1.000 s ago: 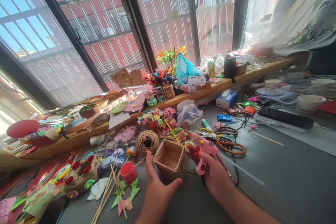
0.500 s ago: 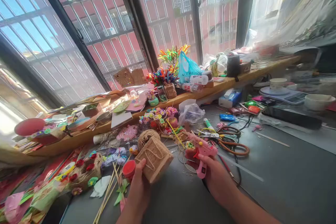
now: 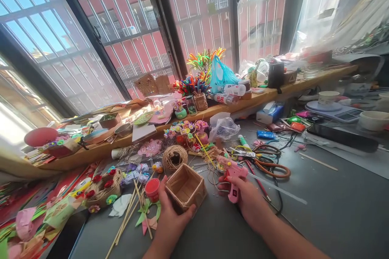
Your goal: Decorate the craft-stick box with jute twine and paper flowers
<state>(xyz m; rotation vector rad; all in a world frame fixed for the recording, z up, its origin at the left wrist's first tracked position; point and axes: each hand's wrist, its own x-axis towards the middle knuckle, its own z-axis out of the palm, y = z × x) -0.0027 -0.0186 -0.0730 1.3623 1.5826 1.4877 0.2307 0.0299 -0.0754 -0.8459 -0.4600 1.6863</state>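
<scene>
Open-topped brown box [image 3: 194, 194], quantity one: located at the near middle of the grey surface [image 3: 328, 218], mouth facing up and slightly toward the viewer. Contact between its base and the surface cannot be confirmed.

Hands, quantity two. Left hand [image 3: 172, 221]: holds the box, fingers along its left side, thumb across the near side. Right hand [image 3: 249, 201]: closed around the handle of one pink glue gun [image 3: 234, 172], nozzle directed away and to the left, apart from the box. One long translucent glue stick [image 3: 279, 189] extends behind the gun.

Adjacent items:
- One twine ball [image 3: 169, 163], just beyond the box.
- One red tub [image 3: 152, 190], left of the box.
- One green-and-pink folded paper star [image 3: 153, 223], near the tub.
- One pair of scissors [image 3: 282, 169] with two brown handle loops, right of the gun.
- One blue packet [image 3: 266, 134], beyond the scissors.
- One smartphone [image 3: 343, 138], far right.
- One digital scale [image 3: 346, 114], bearing one white cup [image 3: 328, 97].

Sill [image 3: 258, 99] along the window: two plastic bottles [image 3: 234, 90], lying down, and one blue plastic bag [image 3: 223, 76].
</scene>
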